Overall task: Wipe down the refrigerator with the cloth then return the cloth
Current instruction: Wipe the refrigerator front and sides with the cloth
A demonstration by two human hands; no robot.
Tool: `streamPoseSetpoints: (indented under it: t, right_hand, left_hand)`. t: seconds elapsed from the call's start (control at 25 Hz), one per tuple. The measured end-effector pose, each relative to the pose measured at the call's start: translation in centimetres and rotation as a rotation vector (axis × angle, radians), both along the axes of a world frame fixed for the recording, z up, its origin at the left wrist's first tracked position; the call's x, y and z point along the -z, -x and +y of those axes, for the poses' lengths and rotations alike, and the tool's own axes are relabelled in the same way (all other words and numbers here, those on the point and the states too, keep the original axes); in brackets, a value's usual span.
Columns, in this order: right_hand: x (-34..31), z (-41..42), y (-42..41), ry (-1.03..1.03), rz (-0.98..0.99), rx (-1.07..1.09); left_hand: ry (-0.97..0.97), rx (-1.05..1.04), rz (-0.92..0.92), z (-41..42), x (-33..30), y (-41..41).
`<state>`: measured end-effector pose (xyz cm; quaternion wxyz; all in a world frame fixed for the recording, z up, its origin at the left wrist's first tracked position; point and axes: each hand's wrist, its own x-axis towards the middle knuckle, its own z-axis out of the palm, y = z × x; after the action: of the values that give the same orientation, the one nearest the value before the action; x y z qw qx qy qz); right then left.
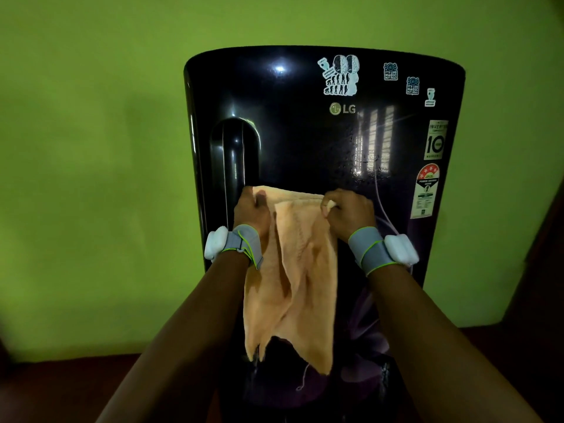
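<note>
A glossy black refrigerator (305,141) stands before me against a green wall, with stickers on the upper door and a recessed handle (235,154) at its left. A peach cloth (296,270) hangs in front of the door, stretched by its top edge between my hands. My left hand (251,209) grips the cloth's upper left corner just below the handle. My right hand (348,213) pinches the upper right corner. The cloth's frayed lower edge dangles loose. Both wrists wear grey bands with white devices.
The green wall (91,178) spreads left, above and right of the refrigerator. A dark reddish floor (61,389) shows at the bottom left. A dark upright edge (546,254) rises at the far right.
</note>
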<state>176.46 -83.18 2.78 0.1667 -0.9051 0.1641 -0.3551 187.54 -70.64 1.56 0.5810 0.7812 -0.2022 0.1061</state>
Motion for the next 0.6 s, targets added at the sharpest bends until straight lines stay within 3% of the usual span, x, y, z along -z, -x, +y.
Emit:
streamPoseSetpoints:
  t: [0.12, 0.2, 0.28, 0.36, 0.48, 0.6]
  right_hand:
    - [-0.3, -0.6, 0.7, 0.078, 0.346, 0.196]
    - [-0.2, -0.1, 0.3, -0.180, 0.440, 0.040]
    - [0.3, 0.5, -0.3, -0.559, 0.350, -0.238]
    - [1.0, 0.6, -0.6, -0.707, 0.243, -0.363]
    - [2.1, -0.7, -0.5, -0.621, 0.307, -0.294]
    - [1.9, 0.0, -0.1, -0.439, 0.371, 0.048]
  left_hand:
    - [0.023, 0.052, 0.045, -0.3, 0.1, -0.2]
    - [0.050, 0.140, 0.082, -1.1, 0.1, 0.3]
    - [0.079, 0.218, 0.088, -1.8, 0.1, 0.9]
    - [0.112, 0.240, 0.075, -1.9, -0.1, 1.1]
    - [0.187, 0.278, 0.093, -1.0, -0.8, 1.2]
    - [0.146, 0.215, 0.121, -0.5, -1.1, 0.9]
